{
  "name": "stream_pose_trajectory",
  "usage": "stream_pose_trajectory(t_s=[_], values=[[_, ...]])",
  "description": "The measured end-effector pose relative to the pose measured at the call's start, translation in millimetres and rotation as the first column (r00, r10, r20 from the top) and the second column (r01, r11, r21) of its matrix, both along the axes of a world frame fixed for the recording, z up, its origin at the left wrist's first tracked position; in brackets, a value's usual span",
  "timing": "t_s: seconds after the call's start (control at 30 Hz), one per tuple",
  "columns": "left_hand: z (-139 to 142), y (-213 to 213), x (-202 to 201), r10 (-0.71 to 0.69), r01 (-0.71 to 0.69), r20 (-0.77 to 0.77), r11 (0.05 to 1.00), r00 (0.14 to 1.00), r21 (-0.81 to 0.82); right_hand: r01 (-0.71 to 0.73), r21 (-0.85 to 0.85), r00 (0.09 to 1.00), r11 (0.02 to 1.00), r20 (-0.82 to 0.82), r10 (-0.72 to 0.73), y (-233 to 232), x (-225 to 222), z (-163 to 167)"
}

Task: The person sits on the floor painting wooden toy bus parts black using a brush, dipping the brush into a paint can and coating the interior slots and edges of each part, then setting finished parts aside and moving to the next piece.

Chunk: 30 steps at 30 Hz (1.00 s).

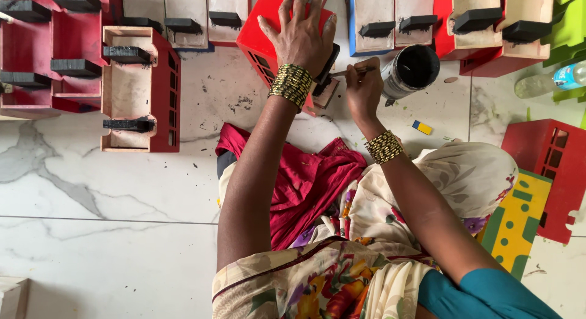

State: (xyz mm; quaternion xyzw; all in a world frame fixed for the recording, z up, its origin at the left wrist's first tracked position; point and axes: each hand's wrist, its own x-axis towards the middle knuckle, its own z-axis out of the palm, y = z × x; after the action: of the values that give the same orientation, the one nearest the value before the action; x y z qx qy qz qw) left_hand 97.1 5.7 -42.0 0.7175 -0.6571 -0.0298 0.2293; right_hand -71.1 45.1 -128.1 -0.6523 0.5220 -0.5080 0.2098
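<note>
Fingers of the left hand [300, 35] are spread wide and laid flat on top of a red wooden box [264, 33], which is held down on the white floor [110, 191] in front of the knees. The box is tipped on one edge. A thin brush [357, 70] is pinched in the closed fingers of the right hand [364, 87], just beside the box's lower corner, where a black block [325, 68] is fixed. A tin of black paint [412, 70] is set just right of that hand. Both arms are stretched forward, with gold bangles [292, 84] worn on each wrist. More red boxes [140, 90] are lined up nearby.
</note>
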Motion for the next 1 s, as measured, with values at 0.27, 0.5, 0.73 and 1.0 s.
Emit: stream_pose_trajectory(t_s=[0.27, 0.5, 0.73, 1.0], values=[[3, 3, -7, -0.033, 0.032, -0.015, 0.999, 0.999, -0.017, -0.089, 0.1, 0.994, 0.991, -0.052, 0.094, 57, -18, -5], [8, 9, -12, -0.039, 0.039, -0.015, 0.999, 0.999, -0.012, -0.119, 0.06, 0.993, 0.991, -0.022, 0.12, 46, -36, -7], [13, 4, -21, -0.039, 0.039, -0.007, 0.998, 0.999, 0.039, -0.086, 0.062, 0.978, 0.994, 0.194, 0.072, 28, -46, 0], [11, 5, -26, -0.044, 0.045, 0.023, 0.999, 0.999, -0.017, -0.013, 0.057, 0.994, 0.998, 0.107, 0.007, 17, -22, -6]])
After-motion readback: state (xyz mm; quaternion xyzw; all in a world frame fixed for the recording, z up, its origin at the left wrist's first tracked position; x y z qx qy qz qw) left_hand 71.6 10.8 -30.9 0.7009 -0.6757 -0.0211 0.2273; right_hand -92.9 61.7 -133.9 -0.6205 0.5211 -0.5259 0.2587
